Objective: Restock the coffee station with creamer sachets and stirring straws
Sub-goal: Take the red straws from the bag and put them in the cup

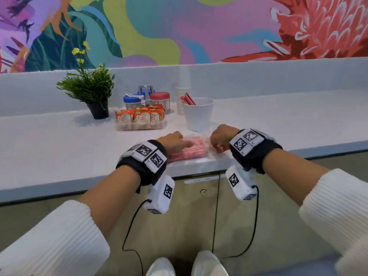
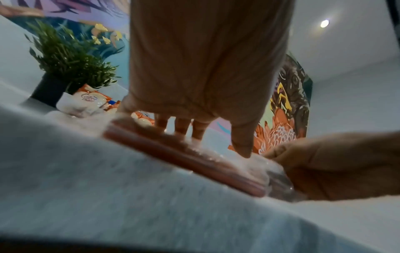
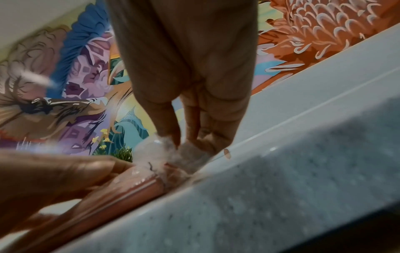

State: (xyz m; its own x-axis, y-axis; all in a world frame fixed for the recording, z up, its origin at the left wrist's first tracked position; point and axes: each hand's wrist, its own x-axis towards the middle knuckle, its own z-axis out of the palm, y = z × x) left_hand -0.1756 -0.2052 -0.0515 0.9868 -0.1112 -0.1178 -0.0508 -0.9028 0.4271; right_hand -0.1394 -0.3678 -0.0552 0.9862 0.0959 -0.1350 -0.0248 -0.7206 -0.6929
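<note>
A flat clear pack of red stirring straws (image 1: 187, 150) is pressed by straight left hand (image 1: 175, 140) fingers and its crumpled end is pinched by the right hand (image 1: 220, 139).

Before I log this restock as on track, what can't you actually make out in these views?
- Straw pack: whether opened; the right hand covers its end in the head view, blur in the right wrist view.
- Straw count in the white cup: rim hides most.
- Jars behind the creamer sachets: contents too small.
- Cabinet label: text blurred.
</note>
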